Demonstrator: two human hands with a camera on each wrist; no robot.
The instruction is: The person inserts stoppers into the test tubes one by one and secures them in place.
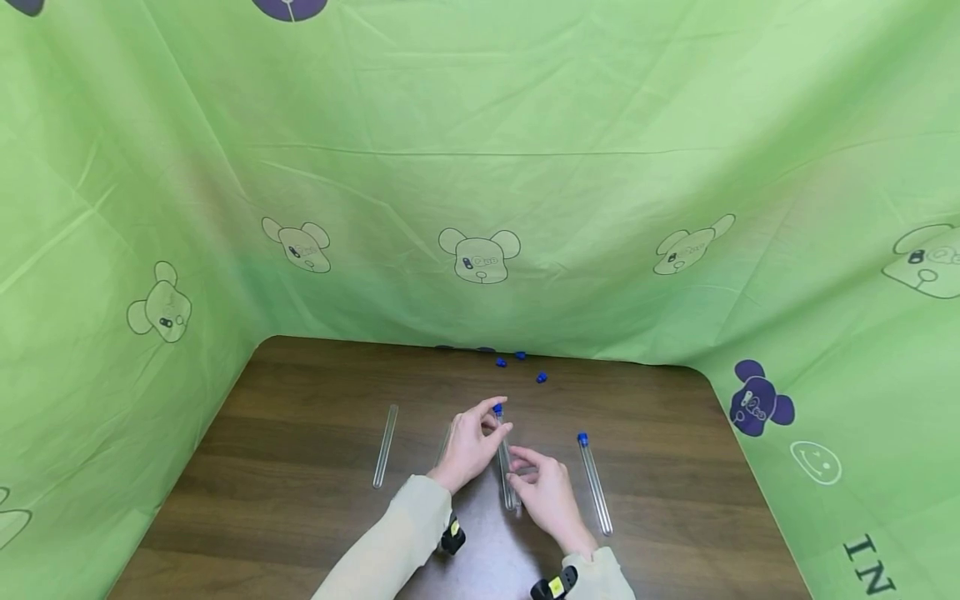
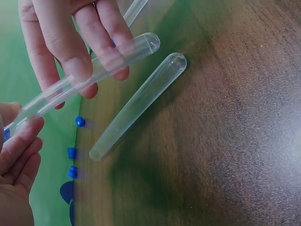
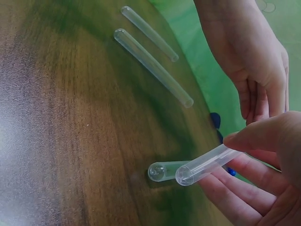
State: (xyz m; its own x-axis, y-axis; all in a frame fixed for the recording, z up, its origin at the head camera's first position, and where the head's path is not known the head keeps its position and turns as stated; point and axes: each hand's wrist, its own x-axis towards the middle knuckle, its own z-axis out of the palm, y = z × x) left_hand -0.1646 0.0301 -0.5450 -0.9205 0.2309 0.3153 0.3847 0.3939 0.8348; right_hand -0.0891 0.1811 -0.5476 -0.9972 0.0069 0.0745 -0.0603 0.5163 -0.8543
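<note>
A clear test tube (image 2: 47,100) with a blue cap (image 1: 498,408) is held above the table between both hands. My left hand (image 1: 471,446) pinches it by the capped end. Lower down, my right hand (image 1: 547,493) grips the tube between thumb and fingers, its rounded end sticking out free in the right wrist view. Beneath it, another clear test tube (image 2: 141,104) lies on the table without a visible cap. The left wrist view cuts off most of the cap at its edge.
Three loose blue caps, one of them a cap (image 1: 542,377), lie near the table's back edge. An uncapped tube (image 1: 386,447) lies at left; another (image 3: 153,67) is partly behind my left hand. At right lies a blue-capped tube (image 1: 595,485). Green cloth (image 1: 480,192) surrounds the table.
</note>
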